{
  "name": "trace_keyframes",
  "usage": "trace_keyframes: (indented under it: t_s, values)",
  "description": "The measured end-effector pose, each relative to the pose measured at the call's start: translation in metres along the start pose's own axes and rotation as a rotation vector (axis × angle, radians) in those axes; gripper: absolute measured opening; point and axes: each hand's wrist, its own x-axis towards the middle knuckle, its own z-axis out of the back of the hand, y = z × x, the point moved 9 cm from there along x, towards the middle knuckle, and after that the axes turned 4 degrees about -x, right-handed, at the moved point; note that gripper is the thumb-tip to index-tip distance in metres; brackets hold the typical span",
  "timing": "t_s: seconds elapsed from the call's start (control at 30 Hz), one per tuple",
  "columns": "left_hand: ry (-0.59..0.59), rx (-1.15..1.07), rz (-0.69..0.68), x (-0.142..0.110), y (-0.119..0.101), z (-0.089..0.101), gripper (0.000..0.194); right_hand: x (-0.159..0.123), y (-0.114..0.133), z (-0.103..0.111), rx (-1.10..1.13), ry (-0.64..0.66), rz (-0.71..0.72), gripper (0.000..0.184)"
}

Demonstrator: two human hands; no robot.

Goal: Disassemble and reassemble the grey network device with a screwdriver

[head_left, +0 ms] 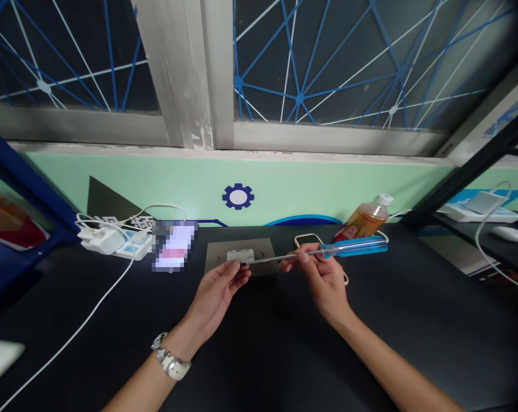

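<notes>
A screwdriver (357, 246) with a clear blue handle lies nearly level across the view, its shaft pointing left. My right hand (325, 280) is closed round the shaft near the handle. The thumb and fingers of my left hand (218, 289) pinch together at the dark tip of the shaft; whether they grip the tip itself or a tiny part against it, I cannot tell. Just behind both hands sits a grey-brown box (216, 247), partly covered by my left fingers. On its top lies a small white rectangular piece (240, 254), with small dark bits beside it.
A lit phone (174, 246) stands left of the box, beside a white power strip (132, 246) with plugs and cables. Behind my right hand are a drink bottle (364, 220) and a pink-edged phone (307, 240). A white mouse (2, 360) rests on the black desk (259, 355).
</notes>
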Motion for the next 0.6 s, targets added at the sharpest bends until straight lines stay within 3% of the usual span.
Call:
trace_keyframes:
  t_s: [0.3,0.47,0.6]
  values:
    - [0.018,0.060,-0.032,0.002,0.003,-0.004,0.022,0.001,0.012,-0.005,-0.150,0.037,0.091,0.018]
    - [0.129,0.474,-0.238,0.003,-0.023,-0.023,0.024,0.016,0.037,-0.015,-0.361,0.132,0.166,0.024]
    - [0.238,0.825,-0.428,0.004,-0.040,-0.054,0.024,0.040,0.046,-0.037,-0.519,0.322,0.156,0.030]
